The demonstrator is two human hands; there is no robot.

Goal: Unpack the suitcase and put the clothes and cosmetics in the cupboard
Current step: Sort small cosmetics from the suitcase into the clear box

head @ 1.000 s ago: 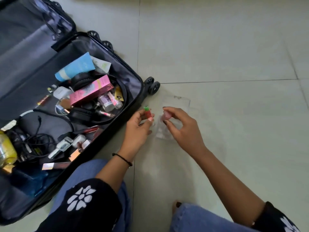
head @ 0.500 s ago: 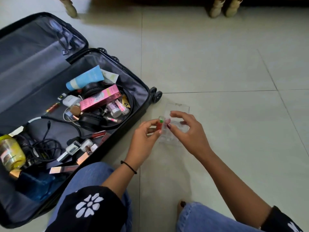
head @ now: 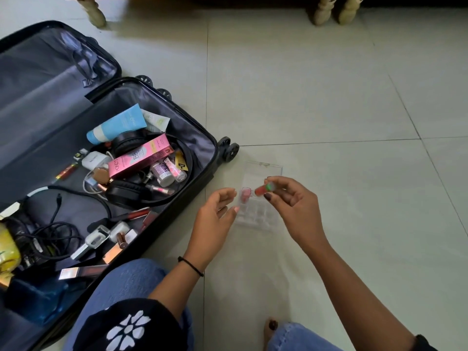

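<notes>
Two small cosmetics are noted at the clear compartment case [head: 260,214], which lies on the floor [head: 316,97] just beside the open suitcase [head: 200,138]. A pink item [head: 245,194] lies at the case's left side, though whether it sits inside a compartment cannot be told. A red tube with a green cap [head: 264,188] is pinched in the grip of the right hand [head: 295,201], just above the case. The grip of the left hand [head: 215,216] is held wide, fingers relaxed and holding nothing, close to the case's left edge. The step in hand is judged to be the sorting of small cosmetics into the case. Most of the task is judged outstanding: a blue tube [head: 119,122], a pink carton [head: 140,158] and further bottles lie in the suitcase among headphones [head: 130,140] and cables [head: 50,224]. No clothes or cupboard are seen. The next move is judged to call for a careful lowering of the red tube into a free compartment, with the light case steadied by the left hand.
</notes>
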